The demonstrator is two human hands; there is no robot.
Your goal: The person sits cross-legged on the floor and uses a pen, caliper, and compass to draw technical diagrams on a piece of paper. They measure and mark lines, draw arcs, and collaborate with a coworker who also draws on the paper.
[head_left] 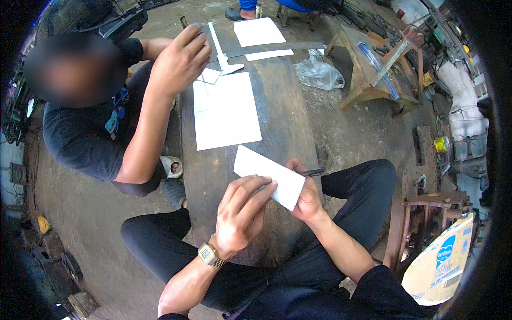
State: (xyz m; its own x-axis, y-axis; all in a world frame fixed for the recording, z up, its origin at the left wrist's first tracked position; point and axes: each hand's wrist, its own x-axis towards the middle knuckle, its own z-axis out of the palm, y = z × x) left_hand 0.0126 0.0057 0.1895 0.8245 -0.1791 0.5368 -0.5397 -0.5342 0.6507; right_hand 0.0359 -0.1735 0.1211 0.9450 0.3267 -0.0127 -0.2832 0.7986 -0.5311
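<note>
Above the near part of the wooden bench (285, 106), a narrow white piece of paper (253, 161) is held at a slant between both my hands. My left hand (240, 210), with a gold watch at its wrist, grips the paper's near edge with bent fingers; its thumb is mostly hidden. My right hand (306, 201) holds the right end of the paper from beneath. A dark pen (313, 172) sticks out by its fingers. Beyond the paper, a large white sheet (226, 117) with thin lines lies flat on the bench.
At the left sits a co-worker, whose raised hand (184, 58) is above the bench. A caliper (224, 63), a long metal strip (298, 46) and another sheet (260, 32) lie at the far end. A plastic bag (320, 73) and wooden stand (362, 82) are right.
</note>
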